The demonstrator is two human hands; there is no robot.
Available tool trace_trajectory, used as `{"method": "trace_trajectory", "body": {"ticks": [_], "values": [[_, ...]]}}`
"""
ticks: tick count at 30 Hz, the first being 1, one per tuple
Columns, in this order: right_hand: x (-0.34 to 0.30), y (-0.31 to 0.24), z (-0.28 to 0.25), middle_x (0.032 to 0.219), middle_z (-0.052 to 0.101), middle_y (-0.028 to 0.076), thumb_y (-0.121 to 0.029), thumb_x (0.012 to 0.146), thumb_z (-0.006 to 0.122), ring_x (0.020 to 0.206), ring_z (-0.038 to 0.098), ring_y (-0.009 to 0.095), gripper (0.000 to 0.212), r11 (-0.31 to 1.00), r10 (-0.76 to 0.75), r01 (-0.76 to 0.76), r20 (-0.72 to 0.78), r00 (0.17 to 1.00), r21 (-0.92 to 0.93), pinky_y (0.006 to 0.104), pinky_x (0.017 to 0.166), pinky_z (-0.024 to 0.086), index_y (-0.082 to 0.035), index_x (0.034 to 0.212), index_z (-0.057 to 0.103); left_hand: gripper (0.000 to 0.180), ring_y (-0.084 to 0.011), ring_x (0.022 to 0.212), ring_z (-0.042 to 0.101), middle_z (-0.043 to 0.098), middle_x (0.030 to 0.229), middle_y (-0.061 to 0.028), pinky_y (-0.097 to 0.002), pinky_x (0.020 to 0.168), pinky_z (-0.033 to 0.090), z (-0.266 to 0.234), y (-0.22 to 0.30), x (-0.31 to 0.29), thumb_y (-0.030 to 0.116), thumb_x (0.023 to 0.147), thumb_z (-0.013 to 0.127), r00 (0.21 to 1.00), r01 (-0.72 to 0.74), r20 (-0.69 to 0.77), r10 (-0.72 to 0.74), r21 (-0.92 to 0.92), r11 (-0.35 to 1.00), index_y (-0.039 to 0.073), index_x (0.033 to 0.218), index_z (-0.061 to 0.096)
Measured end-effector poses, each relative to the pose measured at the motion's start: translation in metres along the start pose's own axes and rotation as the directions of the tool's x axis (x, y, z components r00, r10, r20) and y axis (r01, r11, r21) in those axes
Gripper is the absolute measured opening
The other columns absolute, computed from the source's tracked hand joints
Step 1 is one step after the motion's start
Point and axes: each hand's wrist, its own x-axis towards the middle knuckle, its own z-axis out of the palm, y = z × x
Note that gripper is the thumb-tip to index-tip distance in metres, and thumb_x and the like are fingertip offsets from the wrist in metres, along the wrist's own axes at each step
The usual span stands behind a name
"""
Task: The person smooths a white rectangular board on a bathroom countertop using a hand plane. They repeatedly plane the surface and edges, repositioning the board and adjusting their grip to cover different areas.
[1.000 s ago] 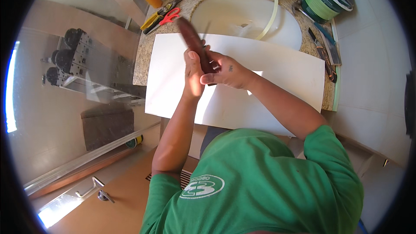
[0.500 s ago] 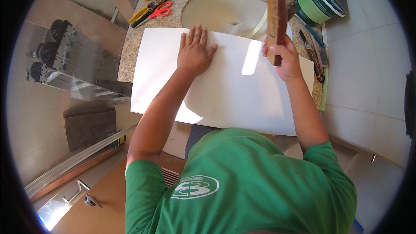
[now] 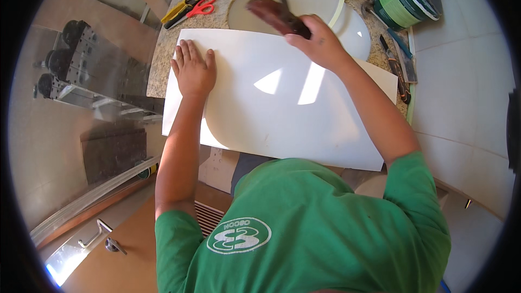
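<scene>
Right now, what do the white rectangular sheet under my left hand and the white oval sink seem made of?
The white rectangular sheet looks like smooth laminate or coated board, pale and even-surfaced, though plastic is possible. The white oval sink is probably glazed ceramic: it curves smoothly and shows a glossy highlight.

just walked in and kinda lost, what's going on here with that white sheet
A person in a green shirt is handling a large white sheet that overlaps the near side of a sink. The left hand rests on the sheet's left part, palm down. The right hand holds a reddish-brown, block-like tool near the sheet's far edge; it is too blurred to identify. Red-handled scissors lie on the counter to the left.
</scene>
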Motion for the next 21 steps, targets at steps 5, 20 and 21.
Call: {"method": "trace_trajectory", "body": {"ticks": [5,20,21], "values": [[0.055,-0.018,0.068,0.115,0.061,0.017,-0.042,0.088,0.075,0.112,0.061,0.035,0.043,0.95,-0.095,0.135,0.152,0.984,-0.281,0.0466,0.091,0.054,-0.003,0.105,0.065,0.072,-0.0305,0.16,0.016,0.025,0.17,-0.0174,-0.0492,0.129,0.008,0.009,-0.004,0.001,0.045,0.106,0.036,0.999,0.035,-0.034,-0.037,-0.059,0.998,0.0,0.161,0.03],[0.103,-0.037,0.126,0.116,0.065,0.014,-0.046,0.088,0.072,0.111,0.065,0.033,0.042,0.849,-0.13,0.267,0.31,0.942,-0.457,0.0474,0.092,0.055,-0.008,0.106,0.068,0.071,-0.0299,0.159,0.019,0.026,0.17,-0.0169,-0.0491,0.129,0.009,0.008,-0.002,0.004,0.044,0.105,0.036,0.999,0.031,-0.042,-0.032,-0.023,0.999,0.0,0.161,0.031],[0.103,-0.037,0.125,0.112,0.065,0.013,-0.045,0.088,0.073,0.108,0.065,0.033,0.041,0.86,-0.107,0.248,0.316,0.943,-0.447,0.0474,0.091,0.055,-0.007,0.103,0.067,0.071,-0.0298,0.159,0.018,0.025,0.17,-0.017,-0.049,0.129,0.009,0.008,-0.002,0.004,0.045,0.105,0.036,0.999,0.033,-0.037,-0.034,-0.021,0.999,0.0,0.161,0.031]]}}
